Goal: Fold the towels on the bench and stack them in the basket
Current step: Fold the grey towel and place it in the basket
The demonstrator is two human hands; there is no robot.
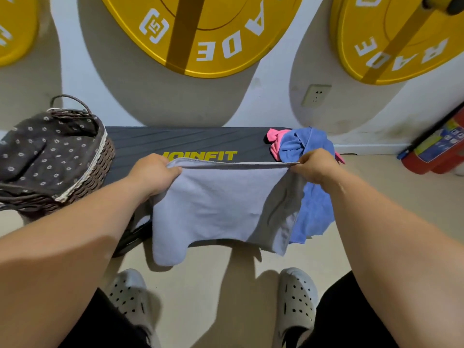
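A pale grey towel (221,204) hangs stretched between my hands above the black bench (190,141). My left hand (153,172) pinches its top left corner, and my right hand (313,167) pinches its top right corner. The towel's lower edge droops over the bench's near side. On the right end of the bench a blue towel (313,212) lies crumpled, with a pink towel (275,139) bunched behind it. The wicker basket (98,167) with a dark flowered lining stands on the bench's left end; nothing shows inside it.
Yellow weight plates (206,33) hang on the white wall behind the bench. A red fire extinguisher (437,149) lies on the floor at the right. A wall socket (316,95) sits above the towels. My feet in grey clogs (296,300) stand before the bench.
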